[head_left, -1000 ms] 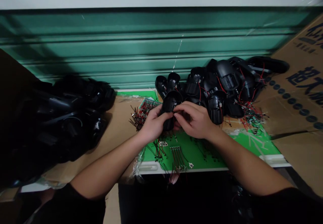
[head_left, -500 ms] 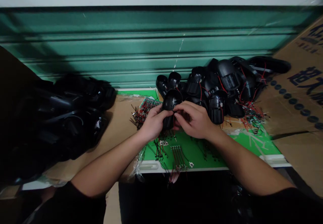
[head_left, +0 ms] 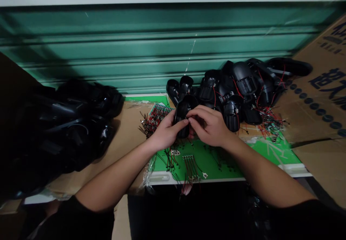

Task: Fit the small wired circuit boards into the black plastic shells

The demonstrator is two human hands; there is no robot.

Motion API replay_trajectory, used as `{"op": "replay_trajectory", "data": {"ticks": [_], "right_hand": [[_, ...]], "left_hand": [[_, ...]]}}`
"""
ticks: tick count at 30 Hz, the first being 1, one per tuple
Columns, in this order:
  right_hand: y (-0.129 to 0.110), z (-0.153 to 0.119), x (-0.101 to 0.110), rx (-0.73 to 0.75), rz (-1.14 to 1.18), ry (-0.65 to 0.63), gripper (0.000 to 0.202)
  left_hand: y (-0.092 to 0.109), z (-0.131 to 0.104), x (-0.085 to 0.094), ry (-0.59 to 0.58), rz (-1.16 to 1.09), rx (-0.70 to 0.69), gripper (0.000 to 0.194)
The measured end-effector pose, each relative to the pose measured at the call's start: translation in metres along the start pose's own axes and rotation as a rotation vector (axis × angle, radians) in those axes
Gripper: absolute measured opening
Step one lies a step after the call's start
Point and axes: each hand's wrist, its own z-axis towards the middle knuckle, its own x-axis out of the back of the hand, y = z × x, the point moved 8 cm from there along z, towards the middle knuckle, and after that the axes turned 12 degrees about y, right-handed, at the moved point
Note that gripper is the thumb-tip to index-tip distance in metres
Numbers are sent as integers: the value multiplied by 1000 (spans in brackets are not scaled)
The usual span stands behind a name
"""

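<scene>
A glossy black plastic shell (head_left: pixel 186 105), rounded at its far end and hollow inside, is held in my left hand (head_left: pixel 165 132), with the thumb pressed along its near edge. My right hand (head_left: pixel 211 126) is closed in a pinch at the shell's right edge, close to the left thumb. Whatever its fingertips hold is too small or hidden to make out. Just left of the shell lies a bunch of small circuit boards with red and black wires (head_left: pixel 159 112). A row of small wired boards (head_left: pixel 190 166) rests nearer to me on the green tabletop (head_left: pixel 232 175).
Several black shells with red wires (head_left: pixel 244 78) are heaped behind and right of my hands. Loose wired parts (head_left: pixel 271 124) lie beside a printed cardboard box (head_left: pixel 319 88). At the left is a dark pile of black plastic parts (head_left: pixel 78 124). A green ribbed wall (head_left: pixel 121 49) stands behind.
The shell has turned and tilted slightly in my left hand, and both hands have shifted a little. My right fingertips stay at its edge. The view has moved slightly.
</scene>
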Motion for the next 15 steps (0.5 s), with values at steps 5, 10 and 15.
{"op": "replay_trajectory", "data": {"ticks": [5, 10, 15], "right_hand": [[4, 0, 0, -46, 8, 13, 9], [3, 1, 2, -13, -37, 33, 8], [-2, 2, 5, 62, -76, 62, 9]], "left_hand": [[5, -3, -2, 15, 75, -44, 37], [2, -6, -7, -29, 58, -14, 38], [0, -4, -2, 16, 1, 5, 44]]}}
